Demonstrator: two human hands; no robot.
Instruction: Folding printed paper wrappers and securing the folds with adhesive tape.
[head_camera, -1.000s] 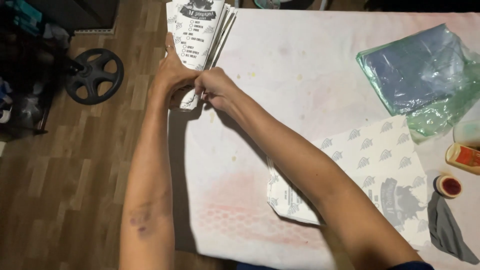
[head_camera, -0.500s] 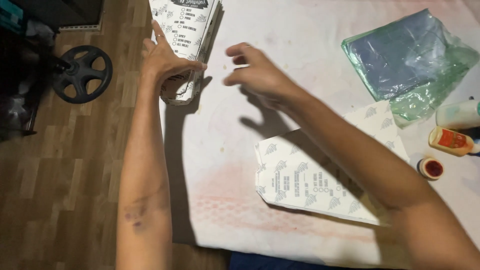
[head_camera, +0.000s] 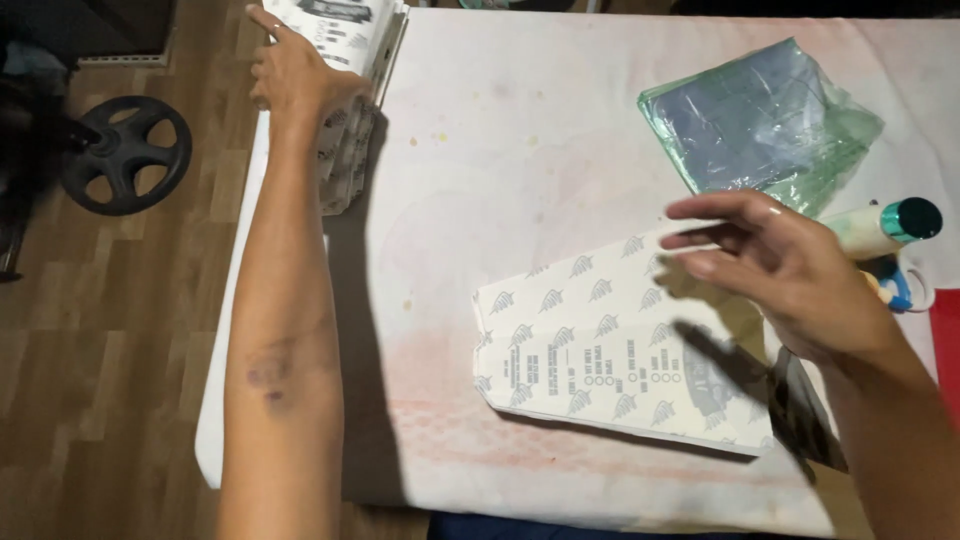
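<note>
My left hand (head_camera: 295, 70) rests on a stack of white printed paper bags (head_camera: 350, 90) at the table's far left edge, fingers spread over the top one. My right hand (head_camera: 775, 275) hovers open above the right end of a flat white paper bag with a grey leaf print (head_camera: 590, 350), which lies in front of me on the white cloth-covered table (head_camera: 500, 150). Nothing is held in the right hand.
A bundle of clear green-tinted plastic bags (head_camera: 760, 120) lies at the far right. A white glue bottle with a teal cap (head_camera: 885, 225) lies by my right hand. On the wooden floor at the left sits a black weight plate (head_camera: 125, 155).
My right hand left the stack and swung right, over the flat bag. My left hand stayed on the stack, flattening on top. The view shifted right.
</note>
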